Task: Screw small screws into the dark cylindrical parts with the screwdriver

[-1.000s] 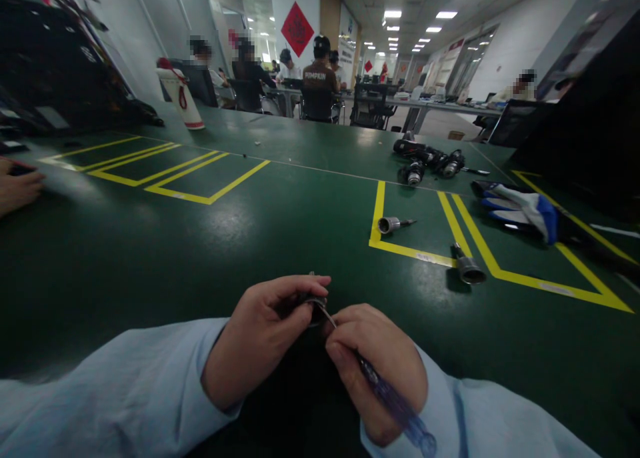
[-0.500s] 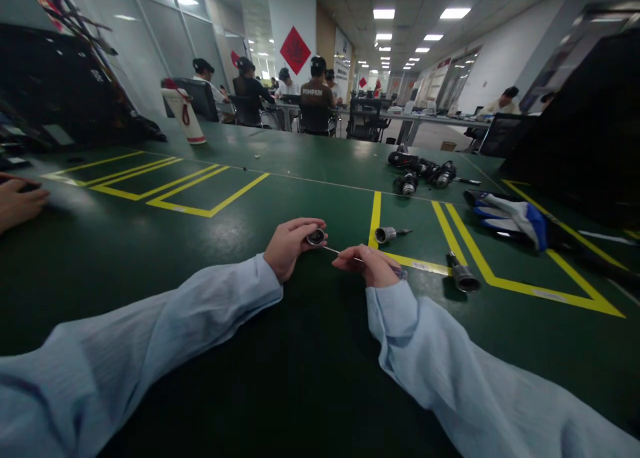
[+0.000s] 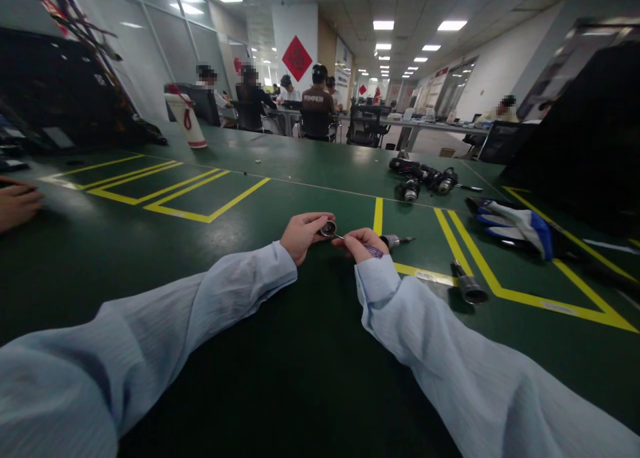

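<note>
Both my arms reach far out over the green table (image 3: 310,351). My left hand (image 3: 301,235) is closed round a small round metal part (image 3: 328,229), its open end facing me. My right hand (image 3: 361,243) pinches a thin screwdriver with a purple handle (image 3: 373,250), and the slim shaft points left into the part. A metal socket piece (image 3: 392,242) lies just right of my right hand, inside a yellow-taped box.
Another metal cylinder (image 3: 469,289) lies on the yellow tape at right. Blue-and-white gloves (image 3: 515,219) and several black drill parts (image 3: 425,177) sit further back. Another person's hand (image 3: 17,203) rests at the left edge. A white cup (image 3: 186,119) stands far left; people sit at tables behind.
My hands have moved away from my body, out across the table, still holding the part and the screwdriver. The two hands have come closer together than half a second ago.
</note>
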### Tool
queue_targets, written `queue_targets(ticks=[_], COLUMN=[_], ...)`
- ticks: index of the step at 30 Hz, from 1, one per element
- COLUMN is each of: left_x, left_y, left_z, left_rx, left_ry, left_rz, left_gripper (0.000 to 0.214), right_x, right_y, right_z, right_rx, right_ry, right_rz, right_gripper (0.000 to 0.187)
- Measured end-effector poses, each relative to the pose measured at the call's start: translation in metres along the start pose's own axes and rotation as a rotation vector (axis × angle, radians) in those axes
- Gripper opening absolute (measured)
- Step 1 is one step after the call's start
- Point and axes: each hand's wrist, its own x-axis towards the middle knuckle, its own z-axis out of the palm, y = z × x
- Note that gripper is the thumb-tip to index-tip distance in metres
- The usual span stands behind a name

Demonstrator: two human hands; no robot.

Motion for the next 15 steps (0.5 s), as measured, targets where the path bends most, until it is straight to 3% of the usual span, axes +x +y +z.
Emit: queue_targets(ticks=[11, 15], left_x=[-0.0028, -0.0025], left_y=[-0.0019, -0.0032], left_z=[0.0001, -0.0001], left_rx=[0.11, 0.126], left_ry=[-0.09, -0.08], left_rz=[0.058, 0.055], left_gripper=[0.023, 0.024], right_x=[0.0024, 0.0016], right_y=[0.0087, 0.0073], right_z=[-0.0019, -0.0028], right_rx=[-0.007, -0.032], right_ry=[0.018, 0.028], right_rz=[-0.065, -0.017], right_gripper=[0.015, 0.013])
